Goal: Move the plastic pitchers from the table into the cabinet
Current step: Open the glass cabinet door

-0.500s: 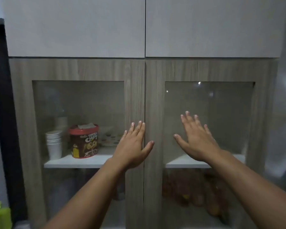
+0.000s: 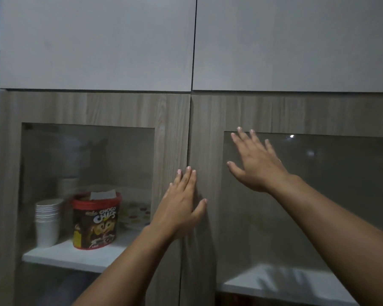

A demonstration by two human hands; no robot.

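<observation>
A wood-grain cabinet (image 2: 133,109) with two glass-paned doors fills the view, and both doors are closed. My left hand (image 2: 181,206) lies flat, fingers extended, on the wooden frame at the seam between the doors. My right hand (image 2: 255,161) is spread with fingers apart in front of the upper left corner of the right door's glass pane (image 2: 332,195). Neither hand holds anything. No plastic pitcher is in view.
Behind the left glass, a white shelf (image 2: 75,258) carries a stack of white paper cups (image 2: 47,221) and a red-lidded Choco Chips tub (image 2: 96,220). Another white shelf (image 2: 283,283) shows behind the right glass. Plain white upper doors (image 2: 97,40) sit above.
The view has moved closer and tilted up. My right hand has risen to the upper corner of the right pane. My left hand stays on the middle seam.
</observation>
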